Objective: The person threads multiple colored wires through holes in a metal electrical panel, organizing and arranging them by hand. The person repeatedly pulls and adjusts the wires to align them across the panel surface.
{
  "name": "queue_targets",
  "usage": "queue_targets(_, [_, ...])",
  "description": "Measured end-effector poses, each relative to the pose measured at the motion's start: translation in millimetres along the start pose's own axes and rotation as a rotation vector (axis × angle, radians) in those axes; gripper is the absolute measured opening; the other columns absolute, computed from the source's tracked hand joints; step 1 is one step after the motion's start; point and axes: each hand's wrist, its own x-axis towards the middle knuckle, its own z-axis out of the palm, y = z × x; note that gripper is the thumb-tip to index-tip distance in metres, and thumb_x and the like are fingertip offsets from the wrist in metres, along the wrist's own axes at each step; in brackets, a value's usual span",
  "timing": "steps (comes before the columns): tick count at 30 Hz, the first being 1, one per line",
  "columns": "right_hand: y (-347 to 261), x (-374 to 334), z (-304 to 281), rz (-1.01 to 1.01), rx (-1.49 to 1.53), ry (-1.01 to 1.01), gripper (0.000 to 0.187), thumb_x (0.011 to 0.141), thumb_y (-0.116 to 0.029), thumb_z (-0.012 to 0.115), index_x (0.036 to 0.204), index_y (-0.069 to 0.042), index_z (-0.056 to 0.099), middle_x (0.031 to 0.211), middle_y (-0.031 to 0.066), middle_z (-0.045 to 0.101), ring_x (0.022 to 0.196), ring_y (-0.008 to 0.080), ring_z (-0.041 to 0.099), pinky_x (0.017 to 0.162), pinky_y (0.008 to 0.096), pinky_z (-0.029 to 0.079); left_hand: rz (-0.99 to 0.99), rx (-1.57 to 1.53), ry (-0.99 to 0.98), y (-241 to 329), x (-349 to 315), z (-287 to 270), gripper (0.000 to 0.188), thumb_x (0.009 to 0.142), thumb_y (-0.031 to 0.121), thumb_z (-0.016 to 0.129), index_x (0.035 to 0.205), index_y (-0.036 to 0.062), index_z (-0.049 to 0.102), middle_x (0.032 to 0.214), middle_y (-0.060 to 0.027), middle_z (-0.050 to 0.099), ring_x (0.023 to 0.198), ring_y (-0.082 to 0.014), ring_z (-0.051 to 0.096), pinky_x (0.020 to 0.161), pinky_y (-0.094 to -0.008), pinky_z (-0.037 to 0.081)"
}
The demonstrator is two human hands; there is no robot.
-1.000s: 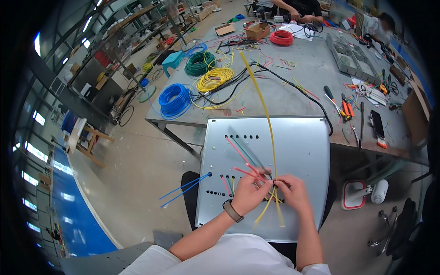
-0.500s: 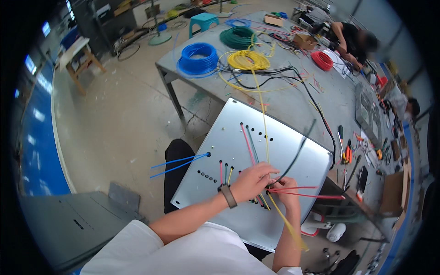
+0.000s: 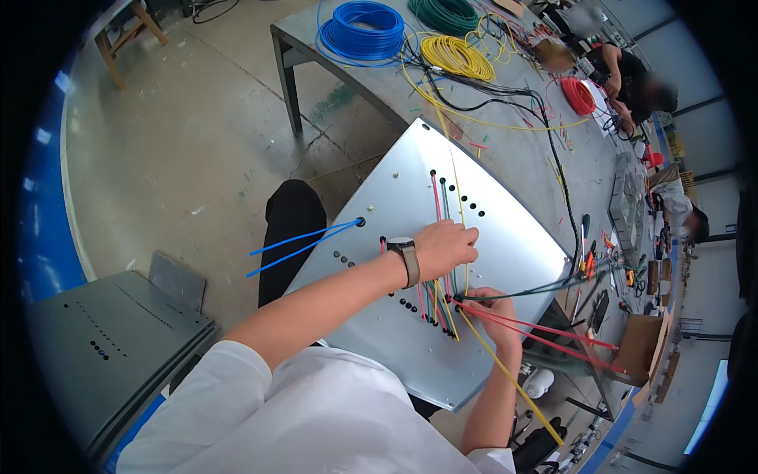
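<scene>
A silver metal panel [image 3: 505, 245] with rows of round holes lies tilted across my lap. My left hand [image 3: 444, 249], with a watch on its wrist, is closed over the panel's middle, where a yellow wire [image 3: 467, 276] passes under its fingers. My right hand [image 3: 493, 310] pinches at a hole right of the lower row, at the base of a wire bundle. Red wires [image 3: 545, 325] and dark green wires [image 3: 537, 288] run from there to the right. Blue wires [image 3: 304, 241] stick out of a hole on the left. Short red, green and yellow wires span the hole rows.
On the grey table [image 3: 379, 87] ahead sit coils of blue wire [image 3: 362, 31], green wire [image 3: 446, 14], yellow wire [image 3: 458, 57] and red wire [image 3: 579, 95]. Black cables [image 3: 545, 118] trail along it. Another panel [image 3: 103, 347] stands at the left. Co-workers sit at the far right.
My left hand has moved up and away from my right hand, which stays by the wire hole. The view has shifted, and the green wires now point right instead of up.
</scene>
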Motion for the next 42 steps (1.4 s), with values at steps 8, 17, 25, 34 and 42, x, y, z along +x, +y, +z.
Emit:
queue_targets(8, [-4.9,-3.1,13.2,0.115,-0.081,0.138,0.010,0.098,0.000,0.087,0.105,0.005,0.082,0.089,0.0047,0.081,0.079,0.0103,0.073,0.071,0.0290,0.059,-0.026,-0.004,-0.006,-13.0,-0.5,1.6,0.006,0.094,0.013,0.075,0.090,0.0139,0.079,0.106,-0.0022,0.066,0.103,-0.0256,0.068,0.091,-0.0418,0.056])
queue_targets(17, [-16.8,5.0,11.5,0.216,-0.179,0.079,0.010,0.099,0.003,0.085,0.099,0.004,0.075,0.085,0.0064,0.079,0.074,0.0107,0.072,0.064,0.0269,0.055,-0.039,-0.057,0.017,-17.5,-2.5,3.4,0.006,0.093,0.011,0.072,0.091,0.0130,0.078,0.108,-0.0031,0.065,0.107,-0.0251,0.066,0.095,-0.0402,0.056])
queue_targets(25, [-16.6,2.6,21.1,0.203,-0.260,0.147,0.008,0.101,0.003,0.083,0.099,0.003,0.075,0.083,0.0057,0.078,0.072,0.0100,0.071,0.063,0.0269,0.054,-0.003,-0.021,0.016,-18.6,2.7,7.5,0.003,0.089,0.011,0.072,0.087,0.0111,0.073,0.109,-0.0052,0.064,0.110,-0.0260,0.065,0.097,-0.0411,0.057])
queue_targets(34, [-12.7,-0.4,21.4,0.140,-0.182,0.176,0.009,0.104,-0.002,0.083,0.099,0.002,0.076,0.083,0.0060,0.080,0.072,0.0104,0.074,0.066,0.0256,0.058,0.011,-0.024,0.044,-27.6,0.7,9.9,0.007,0.091,0.009,0.072,0.096,0.0107,0.077,0.113,-0.0050,0.067,0.114,-0.0262,0.066,0.101,-0.0414,0.058])
queue_targets(42, [-76.3,47.7,-11.9,-0.052,-0.074,0.120,0.024,0.109,-0.020,0.080,0.113,0.004,0.081,0.091,0.0045,0.081,0.076,0.0113,0.074,0.068,0.0274,0.057,-0.075,0.010,0.169,-55.9,-6.8,-7.7,0.032,0.094,0.002,0.070,0.124,0.0070,0.079,0.146,-0.0094,0.072,0.140,-0.0318,0.064,0.115,-0.0459,0.055])
